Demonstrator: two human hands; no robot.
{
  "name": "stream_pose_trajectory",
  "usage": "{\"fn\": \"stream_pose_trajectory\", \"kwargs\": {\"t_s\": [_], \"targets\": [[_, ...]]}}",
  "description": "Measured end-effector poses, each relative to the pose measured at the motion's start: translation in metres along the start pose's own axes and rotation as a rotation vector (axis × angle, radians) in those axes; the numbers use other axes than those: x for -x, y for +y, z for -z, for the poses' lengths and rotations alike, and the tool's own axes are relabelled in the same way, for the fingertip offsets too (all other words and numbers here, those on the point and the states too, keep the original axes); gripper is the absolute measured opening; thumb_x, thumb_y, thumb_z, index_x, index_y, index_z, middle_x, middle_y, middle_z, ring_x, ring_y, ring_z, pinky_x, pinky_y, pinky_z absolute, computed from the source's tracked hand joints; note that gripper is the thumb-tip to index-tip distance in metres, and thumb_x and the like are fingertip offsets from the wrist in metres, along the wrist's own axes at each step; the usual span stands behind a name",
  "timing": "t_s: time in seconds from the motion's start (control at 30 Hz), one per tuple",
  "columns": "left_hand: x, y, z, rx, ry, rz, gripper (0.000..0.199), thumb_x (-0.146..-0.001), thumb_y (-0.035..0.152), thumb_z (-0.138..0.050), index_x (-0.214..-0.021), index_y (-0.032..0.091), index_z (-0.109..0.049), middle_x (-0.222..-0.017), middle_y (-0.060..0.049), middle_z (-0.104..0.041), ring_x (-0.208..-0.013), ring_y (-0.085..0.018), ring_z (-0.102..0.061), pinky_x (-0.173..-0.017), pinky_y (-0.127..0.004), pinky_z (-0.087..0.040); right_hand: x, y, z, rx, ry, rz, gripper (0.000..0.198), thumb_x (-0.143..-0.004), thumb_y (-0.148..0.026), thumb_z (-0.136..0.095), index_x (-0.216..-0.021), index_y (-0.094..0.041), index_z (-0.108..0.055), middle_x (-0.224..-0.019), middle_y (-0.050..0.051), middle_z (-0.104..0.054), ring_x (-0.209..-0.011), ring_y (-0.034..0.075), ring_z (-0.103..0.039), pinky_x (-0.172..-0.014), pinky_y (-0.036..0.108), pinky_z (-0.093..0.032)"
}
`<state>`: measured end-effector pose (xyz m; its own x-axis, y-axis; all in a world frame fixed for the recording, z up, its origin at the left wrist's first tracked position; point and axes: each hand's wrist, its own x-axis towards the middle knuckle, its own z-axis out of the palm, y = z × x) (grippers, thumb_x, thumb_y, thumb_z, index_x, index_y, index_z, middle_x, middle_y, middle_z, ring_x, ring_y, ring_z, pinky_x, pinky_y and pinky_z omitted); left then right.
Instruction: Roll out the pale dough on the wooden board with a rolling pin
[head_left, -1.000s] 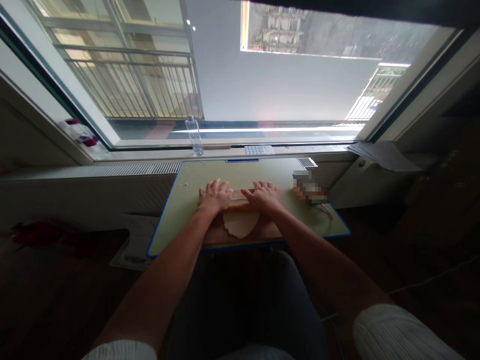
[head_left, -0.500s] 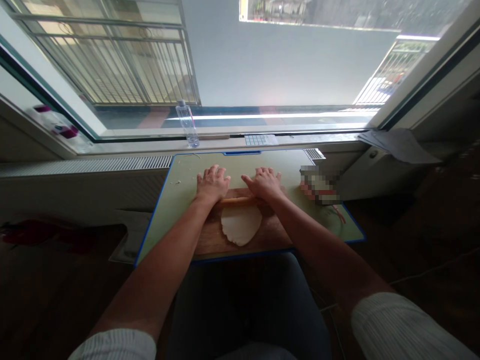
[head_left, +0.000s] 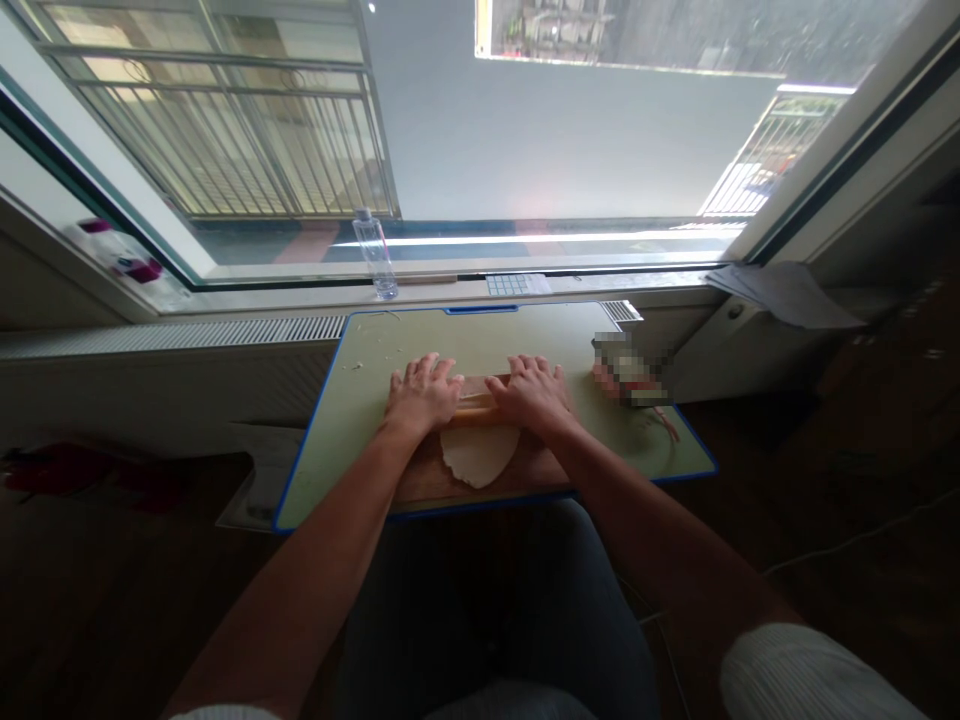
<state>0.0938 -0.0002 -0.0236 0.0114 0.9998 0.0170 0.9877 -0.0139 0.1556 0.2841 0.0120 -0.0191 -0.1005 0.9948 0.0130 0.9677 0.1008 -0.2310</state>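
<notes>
A wooden rolling pin [head_left: 476, 415] lies crosswise over a flat sheet of pale dough [head_left: 480, 458]. Underneath is a brown wooden board [head_left: 420, 483] near the table's front edge. My left hand [head_left: 424, 392] rests palm down on the pin's left part, fingers stretched forward and apart. On its right part, my right hand [head_left: 534, 392] lies the same way, thumb pointing inward. Neither hand wraps its fingers round the pin, and both ends of it are hidden under the hands. Most of the visible dough is on my side of the pin.
The small green table [head_left: 322, 455] has a blue rim and dough crumbs at its left. A blurred-out object [head_left: 634, 370] lies at its right. Behind stand a clear bottle [head_left: 376, 255] on the sill and a radiator [head_left: 247, 330]. Papers [head_left: 780, 290] lie right.
Both hands and the rolling pin have moved toward me over the dough, so less of it shows on the near side. The view has shifted slightly.
</notes>
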Motion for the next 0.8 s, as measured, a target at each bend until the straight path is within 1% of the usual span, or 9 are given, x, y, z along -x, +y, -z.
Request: {"fn": "stream_pose_trajectory", "kwargs": {"t_s": [0.07,0.17,0.23,0.33,0.47,0.57,0.67,0.73,0.8], "targets": [[0.009,0.001,0.001,0.006,-0.023,0.014,0.062,-0.111,0.054,-0.031,-0.163,0.031,-0.054,-0.177,-0.010,-0.043,-0.162,-0.033,-0.039,-0.132,-0.063,-0.031,0.012,0.000,0.000,0.016,0.007,0.012,0.069,-0.108,-0.057,-0.042,-0.162,-0.015,-0.053,-0.169,0.017,-0.052,-0.157,0.039,-0.041,-0.130,0.060,-0.026],[0.027,0.004,0.000,-0.010,-0.031,0.017,0.063,-0.110,0.056,-0.030,-0.165,0.033,-0.052,-0.178,-0.009,-0.042,-0.163,-0.032,-0.038,-0.133,-0.063,-0.030,0.034,0.000,-0.004,0.037,0.043,0.015,0.072,-0.110,-0.058,-0.041,-0.167,-0.014,-0.048,-0.174,0.015,-0.047,-0.162,0.040,-0.035,-0.133,0.061,-0.019],[0.043,0.007,-0.002,-0.040,0.005,0.011,0.061,-0.110,0.055,-0.032,-0.164,0.034,-0.054,-0.177,-0.008,-0.044,-0.162,-0.031,-0.039,-0.133,-0.062,-0.031,0.050,0.000,-0.007,0.049,0.066,0.021,0.071,-0.111,-0.057,-0.039,-0.168,-0.015,-0.047,-0.175,0.014,-0.045,-0.164,0.039,-0.032,-0.135,0.059,-0.016],[0.071,0.012,-0.006,-0.065,0.098,0.006,0.059,-0.111,0.051,-0.034,-0.163,0.035,-0.057,-0.177,-0.006,-0.044,-0.163,-0.032,-0.038,-0.134,-0.062,-0.029,0.079,0.002,-0.012,0.054,0.089,0.042,0.070,-0.113,-0.057,-0.034,-0.169,-0.016,-0.047,-0.176,0.014,-0.044,-0.165,0.037,-0.031,-0.135,0.060,-0.016],[0.112,0.015,-0.010,-0.048,0.125,-0.002,0.060,-0.110,0.050,-0.035,-0.165,0.036,-0.054,-0.178,-0.003,-0.041,-0.164,-0.034,-0.037,-0.135,-0.064,-0.027,0.125,0.007,-0.019,0.046,0.114,0.077,0.072,-0.114,-0.061,-0.031,-0.170,-0.018,-0.045,-0.177,0.012,-0.042,-0.167,0.035,-0.028,-0.135,0.058,-0.015],[0.135,0.013,-0.013,-0.035,0.125,-0.039,0.061,-0.111,0.050,-0.035,-0.169,0.038,-0.048,-0.179,-0.001,-0.039,-0.166,-0.032,-0.036,-0.138,-0.063,-0.023,0.157,0.010,-0.023,0.041,0.126,0.104,0.072,-0.114,-0.059,-0.033,-0.172,-0.018,-0.042,-0.178,0.012,-0.038,-0.168,0.033,-0.027,-0.137,0.056,-0.010],[0.139,0.011,-0.013,-0.030,0.119,-0.062,0.061,-0.111,0.049,-0.034,-0.169,0.036,-0.048,-0.179,0.000,-0.038,-0.167,-0.030,-0.034,-0.139,-0.063,-0.019,0.170,0.012,-0.020,0.024,0.109,0.099,0.069,-0.113,-0.058,-0.035,-0.170,-0.019,-0.046,-0.178,0.010,-0.040,-0.169,0.032,-0.027,-0.138,0.056,-0.010],[0.131,0.012,-0.012,-0.032,0.104,-0.069,0.061,-0.111,0.049,-0.032,-0.168,0.036,-0.051,-0.179,0.000,-0.039,-0.167,-0.030,-0.033,-0.138,-0.064,-0.019,0.165,0.012,-0.015,0.018,0.091,0.074,0.063,-0.114,-0.054,-0.034,-0.166,-0.023,-0.053,-0.176,0.008,-0.044,-0.168,0.031,-0.029,-0.137,0.058,-0.011],[0.116,0.014,-0.010,-0.041,0.085,-0.081,0.060,-0.111,0.049,-0.033,-0.166,0.038,-0.053,-0.178,0.001,-0.040,-0.167,-0.030,-0.034,-0.138,-0.065,-0.019,0.152,0.013,-0.010,0.022,0.079,0.049,0.059,-0.115,-0.051,-0.031,-0.160,-0.027,-0.060,-0.173,0.007,-0.048,-0.166,0.031,-0.032,-0.136,0.061,-0.013]]}}
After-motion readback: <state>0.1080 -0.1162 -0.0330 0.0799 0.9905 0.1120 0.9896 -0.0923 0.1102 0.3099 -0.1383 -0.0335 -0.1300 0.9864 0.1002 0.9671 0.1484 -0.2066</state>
